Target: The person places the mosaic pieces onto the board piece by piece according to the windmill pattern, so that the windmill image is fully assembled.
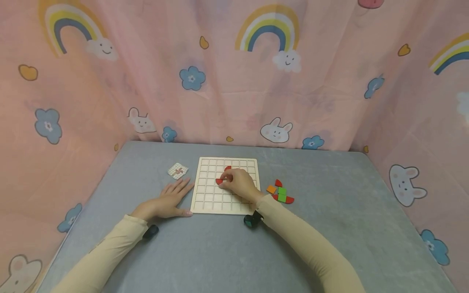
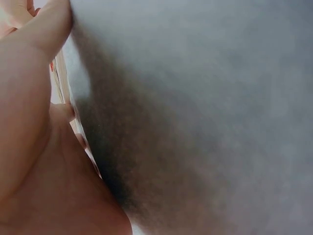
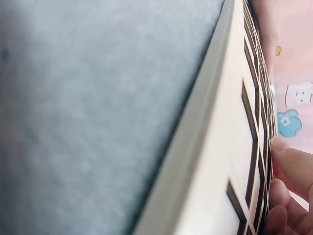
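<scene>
A square wooden board [image 1: 205, 197] with a grid of recessed cells lies on the table. Over its middle, my right hand [image 1: 239, 183] pinches a red rounded piece [image 1: 219, 181] between thumb and fingers. Just beyond those fingers sits another red piece [image 1: 228, 167] on the grid, partly covered by the hand. My left hand [image 1: 170, 201] rests palm down with fingers spread, its thumb and fingertips at the board's left edge. In the right wrist view, the fingers [image 3: 293, 166] are at the grid's surface, and only a sliver of red shows there.
Right of the board lie loose pieces: an orange square [image 1: 271, 189], green squares [image 1: 281, 190] and red rounded pieces [image 1: 278, 183]. A small card [image 1: 178, 171] with a printed grid pattern lies left of the board. A pink curtain [image 1: 234, 106] stands behind the grey table [image 1: 220, 252].
</scene>
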A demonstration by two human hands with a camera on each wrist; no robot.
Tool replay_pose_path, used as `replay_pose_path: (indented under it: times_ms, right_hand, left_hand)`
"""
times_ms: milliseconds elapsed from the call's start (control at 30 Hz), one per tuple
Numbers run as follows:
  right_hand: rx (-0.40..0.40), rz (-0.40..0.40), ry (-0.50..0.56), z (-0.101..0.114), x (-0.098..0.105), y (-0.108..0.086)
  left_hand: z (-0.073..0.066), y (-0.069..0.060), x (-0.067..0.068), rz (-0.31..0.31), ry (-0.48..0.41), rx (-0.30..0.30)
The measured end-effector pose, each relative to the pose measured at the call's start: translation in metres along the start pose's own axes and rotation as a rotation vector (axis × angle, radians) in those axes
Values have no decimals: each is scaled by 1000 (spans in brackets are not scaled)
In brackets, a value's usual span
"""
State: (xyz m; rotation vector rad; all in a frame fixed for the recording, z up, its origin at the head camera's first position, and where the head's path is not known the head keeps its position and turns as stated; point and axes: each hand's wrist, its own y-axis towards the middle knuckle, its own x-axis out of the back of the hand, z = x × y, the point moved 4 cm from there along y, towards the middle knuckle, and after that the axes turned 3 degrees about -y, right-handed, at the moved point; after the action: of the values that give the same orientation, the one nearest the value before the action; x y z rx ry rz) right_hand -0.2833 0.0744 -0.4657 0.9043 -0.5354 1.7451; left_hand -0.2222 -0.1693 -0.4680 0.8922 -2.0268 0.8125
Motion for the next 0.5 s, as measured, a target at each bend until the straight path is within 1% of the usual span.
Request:
replay_pose_path:
  times_ms: [133, 300, 500]
  right_hand:
    - [-14, -2, -7, 0, 0, -1]
    - [-31, -5, 9, 0, 0, 0]
    - [-35, -16, 12, 0, 0, 1]
  left_hand:
    - [2, 1, -2, -9, -24, -16]
    - [6, 3, -5, -12, -30, -16]
    - [2, 1, -2, -17, -21, -15]
